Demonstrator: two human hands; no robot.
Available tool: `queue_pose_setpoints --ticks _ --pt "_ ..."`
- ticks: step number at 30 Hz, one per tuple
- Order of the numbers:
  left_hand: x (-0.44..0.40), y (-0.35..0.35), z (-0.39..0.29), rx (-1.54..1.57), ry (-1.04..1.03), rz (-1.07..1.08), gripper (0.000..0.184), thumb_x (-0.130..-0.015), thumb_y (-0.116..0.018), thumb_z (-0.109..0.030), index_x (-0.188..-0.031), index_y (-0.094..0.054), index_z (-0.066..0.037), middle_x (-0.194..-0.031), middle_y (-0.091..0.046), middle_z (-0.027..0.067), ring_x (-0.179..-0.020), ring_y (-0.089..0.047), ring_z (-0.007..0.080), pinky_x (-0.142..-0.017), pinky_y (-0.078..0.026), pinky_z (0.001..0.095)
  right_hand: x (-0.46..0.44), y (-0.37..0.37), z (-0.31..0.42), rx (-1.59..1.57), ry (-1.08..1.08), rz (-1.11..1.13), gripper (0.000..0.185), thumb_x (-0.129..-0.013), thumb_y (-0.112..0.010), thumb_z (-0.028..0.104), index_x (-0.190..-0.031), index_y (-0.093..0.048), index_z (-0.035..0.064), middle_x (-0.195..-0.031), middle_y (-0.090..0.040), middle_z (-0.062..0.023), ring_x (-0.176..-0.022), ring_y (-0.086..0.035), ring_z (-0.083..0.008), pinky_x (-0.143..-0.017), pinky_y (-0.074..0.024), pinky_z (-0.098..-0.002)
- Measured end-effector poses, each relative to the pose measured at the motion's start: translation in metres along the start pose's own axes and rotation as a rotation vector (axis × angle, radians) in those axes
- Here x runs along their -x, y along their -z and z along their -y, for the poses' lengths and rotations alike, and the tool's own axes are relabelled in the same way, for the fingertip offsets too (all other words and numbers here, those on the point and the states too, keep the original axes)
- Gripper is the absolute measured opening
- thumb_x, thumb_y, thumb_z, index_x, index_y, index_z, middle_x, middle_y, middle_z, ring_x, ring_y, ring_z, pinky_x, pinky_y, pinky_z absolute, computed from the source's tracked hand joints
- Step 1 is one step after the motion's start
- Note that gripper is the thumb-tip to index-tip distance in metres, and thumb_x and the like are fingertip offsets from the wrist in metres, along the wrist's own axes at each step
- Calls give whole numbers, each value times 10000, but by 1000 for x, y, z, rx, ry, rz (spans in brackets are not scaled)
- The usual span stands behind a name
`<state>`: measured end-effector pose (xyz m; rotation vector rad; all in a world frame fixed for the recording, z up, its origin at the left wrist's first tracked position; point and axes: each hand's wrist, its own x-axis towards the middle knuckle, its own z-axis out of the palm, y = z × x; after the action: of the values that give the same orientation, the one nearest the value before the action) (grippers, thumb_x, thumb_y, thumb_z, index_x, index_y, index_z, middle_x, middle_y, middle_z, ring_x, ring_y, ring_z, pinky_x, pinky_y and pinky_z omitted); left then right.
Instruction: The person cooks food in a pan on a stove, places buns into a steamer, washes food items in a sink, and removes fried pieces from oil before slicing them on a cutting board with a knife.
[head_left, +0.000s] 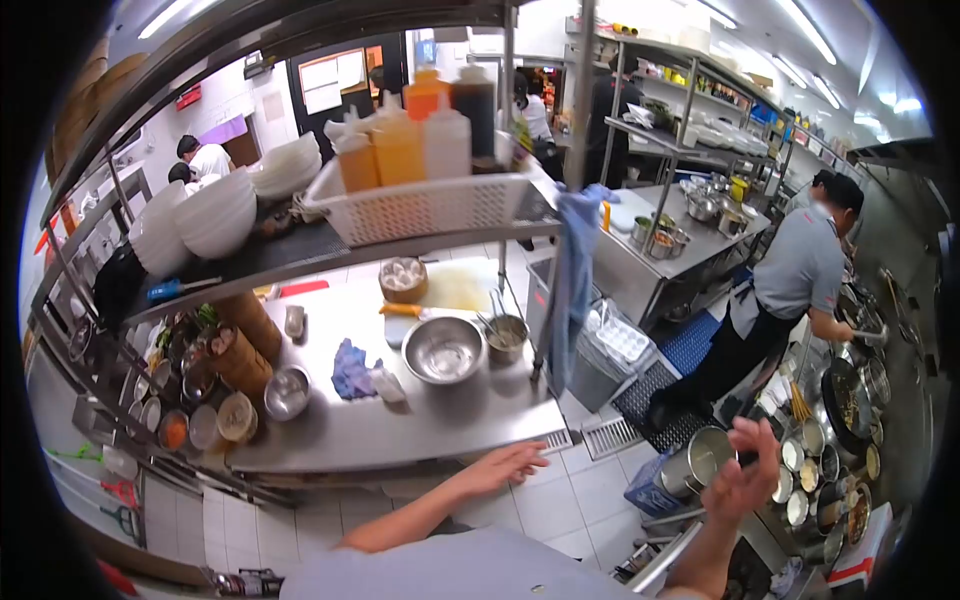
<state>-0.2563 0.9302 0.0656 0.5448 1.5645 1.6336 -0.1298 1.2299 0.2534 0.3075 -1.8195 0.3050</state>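
My left hand (508,467) reaches out in front of the steel counter (470,420), its fingers stretched and nothing in them. Off to the right, my right hand (742,468) is raised with fingers apart and slightly curled, holding nothing. Behind it stands a tall steel pot (700,462). On the counter, nearest my left hand, sits a wide steel mixing bowl (443,350). A small pot with utensils (506,338) stands beside that bowl. Left of it lies a crumpled blue cloth (354,370). A knife with an orange handle (402,310) rests behind the bowl.
Overhead, a shelf carries a white basket of squeeze bottles (420,205) and stacked white bowls (215,215). Ingredient containers (238,417) line the counter's left end. A co-worker (800,260) stands at the stove on the right. A grey bin (605,350) stands beyond the counter.
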Motion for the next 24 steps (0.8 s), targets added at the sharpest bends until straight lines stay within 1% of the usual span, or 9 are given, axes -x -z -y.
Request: queue_pose_setpoints --ticks 4,6,13,15,17,18,20,21,24 --pt "92 109 1 36 -62 -325 610 -1017 -355 -513 -1464 -351 -99 -1322 -570 93 -1149 -538 199 -973 -435 355 -42 -136 50 -339 151 -175 401 -943 -541 248 -1192 -473 -59 -881 -670 -180 -656 -631 -231 -534 -513 -297" --pt "131 150 -3 44 -28 -474 671 -998 -367 -553 -1456 -351 -62 -1299 -588 125 -1121 -563 215 -953 -450 368 -53 -186 78 -313 205 -160 363 -931 -553 229 -1163 -477 -39 -844 -679 -145 -625 -631 -218 -537 -518 -299" --pt "201 223 -19 81 -95 -736 722 -977 -377 -594 -1434 -370 -35 -1241 -622 156 -1064 -598 223 -896 -481 359 -65 -287 114 -496 247 -242 372 -904 -556 174 -1193 -471 -45 -794 -652 -133 -601 -614 -205 -558 -514 -316" --pt "203 237 -16 78 -108 -827 723 -974 -378 -599 -1424 -381 -33 -1234 -624 159 -1047 -606 226 -883 -487 360 -51 -310 98 -500 179 -588 397 -893 -562 154 -1216 -453 -49 -837 -599 -142 -614 -582 -197 -557 -502 -312" --pt "201 242 -12 52 -109 -859 720 -973 -391 -593 -1421 -384 -30 -1224 -629 159 -1015 -617 218 -856 -497 350 -38 -322 74 -430 80 -629 416 -882 -566 117 -1239 -435 -51 -901 -550 -148 -723 -569 -213 -621 -477 -279" --pt "197 244 -10 55 -94 -892 709 -976 -399 -581 -1417 -386 -26 -1218 -633 157 -1005 -619 212 -843 -500 341 -40 -331 61 -166 -135 -616 415 -880 -568 103 -1244 -433 -45 -928 -553 -149 -793 -562 -233 -670 -464 -285" --pt "186 245 -7 87 -75 -938 661 -983 -425 -542 -1403 -406 -32 -1193 -646 150 -975 -626 196 -808 -506 321 -46 -345 44 135 -426 -534 342 -897 -608 82 -1204 -480 2 -984 -571 -141 -903 -525 -241 -843 -416 -304" --pt "180 244 -8 91 -76 -940 661 -983 -425 -542 -1403 -406 -32 -1193 -646 150 -975 -626 196 -808 -506 321 -38 -355 27 132 -423 -531 342 -897 -608 82 -1204 -480 2 -984 -571 -141 -903 -525 -241 -843 -416 -304" --pt "159 239 -14 82 -50 -940 626 -985 -437 -524 -1386 -432 -43 -1178 -651 148 -974 -622 192 -810 -504 319 1 -385 -26 -84 -655 -78 198 -878 -674 142 -997 -593 6 -874 -591 -149 -811 -560 -286 -763 -441 -373"
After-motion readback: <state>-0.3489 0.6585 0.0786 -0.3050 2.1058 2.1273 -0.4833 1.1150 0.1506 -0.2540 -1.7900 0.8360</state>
